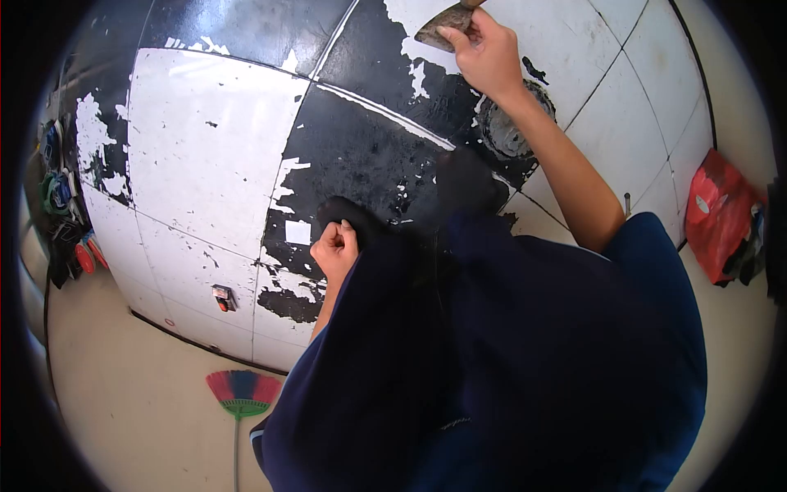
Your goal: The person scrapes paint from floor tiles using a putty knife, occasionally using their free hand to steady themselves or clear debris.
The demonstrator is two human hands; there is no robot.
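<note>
My right hand is closed on a scraper with a dull, worn, fan-shaped blade; its brown handle is cut off by the top edge of the view. The blade is over the border between black surface and white coating on the tiled floor. My left hand is curled shut beside my dark shoe; what its fingers hold, if anything, is hidden. A small white square patch lies just left of that hand.
A round metal cover is set in the floor under my right forearm. A small box lies at the left. A broom stands by the pale wall. A red bag is at the right; assorted items are at far left.
</note>
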